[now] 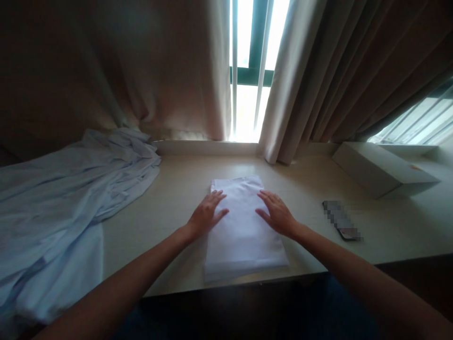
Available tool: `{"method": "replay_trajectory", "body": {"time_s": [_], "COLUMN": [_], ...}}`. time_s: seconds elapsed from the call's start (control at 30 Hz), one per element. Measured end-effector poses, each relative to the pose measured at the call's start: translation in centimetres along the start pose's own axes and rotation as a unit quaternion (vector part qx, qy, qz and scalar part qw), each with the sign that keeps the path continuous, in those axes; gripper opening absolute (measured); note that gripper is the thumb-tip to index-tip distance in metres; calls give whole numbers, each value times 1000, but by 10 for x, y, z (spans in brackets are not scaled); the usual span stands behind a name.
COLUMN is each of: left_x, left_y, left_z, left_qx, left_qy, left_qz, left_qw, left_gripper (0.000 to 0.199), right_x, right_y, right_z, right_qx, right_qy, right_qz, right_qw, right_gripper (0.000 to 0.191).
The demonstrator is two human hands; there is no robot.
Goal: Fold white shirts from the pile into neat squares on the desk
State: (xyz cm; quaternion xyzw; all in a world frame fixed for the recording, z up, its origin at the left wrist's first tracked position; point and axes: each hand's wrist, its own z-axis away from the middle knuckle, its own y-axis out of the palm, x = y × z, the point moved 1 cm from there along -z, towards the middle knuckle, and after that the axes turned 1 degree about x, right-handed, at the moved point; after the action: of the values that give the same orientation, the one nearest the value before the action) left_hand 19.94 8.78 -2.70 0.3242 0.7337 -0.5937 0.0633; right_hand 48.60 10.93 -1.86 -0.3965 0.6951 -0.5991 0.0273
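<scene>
Fingers (216,194) loosely spread | left hand (204,215), right hand (280,215) | palms down on folded cloth (244,231)

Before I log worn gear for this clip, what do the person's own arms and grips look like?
The left grip and right grip are ungloved human hands. The left forearm and right forearm are slim, tapering to the wrist, with no sleeve, watch or cable showing. Rings: too blurred to tell.

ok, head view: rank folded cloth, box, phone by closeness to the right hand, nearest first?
From the right hand:
1. Folded cloth: directly under the hand, touching.
2. Phone: to the hand's right, flat on the table.
3. Box: farther right, beyond the phone.
</scene>
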Motion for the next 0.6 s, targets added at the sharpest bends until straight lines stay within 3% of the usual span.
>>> {"method": "replay_trajectory", "body": {"time_s": [0.07,0.17,0.27,0.4,0.5,0.6], "left_x": [-26,-51,-63,-77,-89,-96], "left_y": [6,22,34,40,40,41], "left_z": [47,113,162,202,214,210], "left_qx": [83,117,61,-94,-171,-165], "left_qy": [65,91,73,-49,-142,-236], "left_qz": [-53,-101,-126,-125,-90,-34], "left_qw": [993,984,987,986,971,957], "left_gripper": [58,79,87,82,68,51], "right_x": [21,40,47,51,52,53], "right_y": [5,16,28,35,36,37], "right_z": [45,104,141,159,161,162], "right_qx": [63,114,110,76,66,62], "right_qy": [-71,-113,-119,-97,-87,-87], "right_qz": [63,111,133,145,151,152], "right_qw": [993,981,978,982,983,983], "right_gripper": [61,73,85,92,91,89]}}
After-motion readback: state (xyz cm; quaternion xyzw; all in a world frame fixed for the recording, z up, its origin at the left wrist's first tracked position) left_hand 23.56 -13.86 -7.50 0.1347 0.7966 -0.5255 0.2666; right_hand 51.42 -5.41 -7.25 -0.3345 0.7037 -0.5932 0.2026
